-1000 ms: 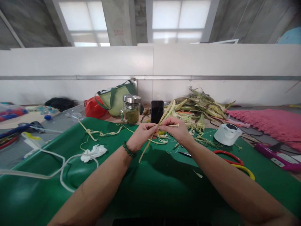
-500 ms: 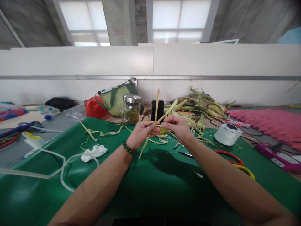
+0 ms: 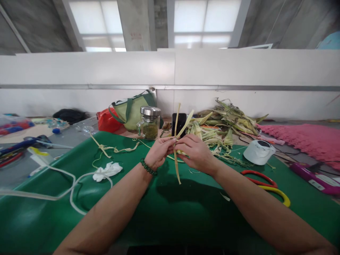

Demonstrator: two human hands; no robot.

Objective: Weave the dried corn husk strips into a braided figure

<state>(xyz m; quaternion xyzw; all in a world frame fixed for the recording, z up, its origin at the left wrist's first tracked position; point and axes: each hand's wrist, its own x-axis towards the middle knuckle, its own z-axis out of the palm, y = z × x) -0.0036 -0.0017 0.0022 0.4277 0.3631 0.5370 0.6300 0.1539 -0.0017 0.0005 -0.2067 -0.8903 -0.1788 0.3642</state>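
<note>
Green mat (image 3: 164,219): spread beneath both hands, runs from fingers back toward the body.
Pink cloth (image 3: 313,141): far right of fingers.
Husk heap (image 3: 233,117): beyond fingers, to their right; loose, piled.
Green bag (image 3: 134,113): beyond fingers, to their left.
Left hand (image 3: 158,153): thumb and fingers pinch the husk strips near where they cross.
Right hand (image 3: 198,154): back showing, fingertips bent in at the strips, just beside left fingertips; thumb hidden, cannot tell if it grips.
Scissors (image 3: 268,186): right of fingers, red and yellow handles showing, blades hidden by right forearm.
White container (image 3: 257,152): right of fingers, beyond scissors.
Lidded jar (image 3: 150,122): upright, beyond left fingers.
Phone (image 3: 181,120): upright, beyond fingers, partly behind strips.
Knotted husk (image 3: 102,147): on mat, left of fingers, well apart.
Husk strips (image 3: 176,166): look part-worked; crossing made, ends loose, no finished knot visible at the fingers, so fastening seems left. Held up between both hands' fingertips, two ends above them, one tail hanging below.
</note>
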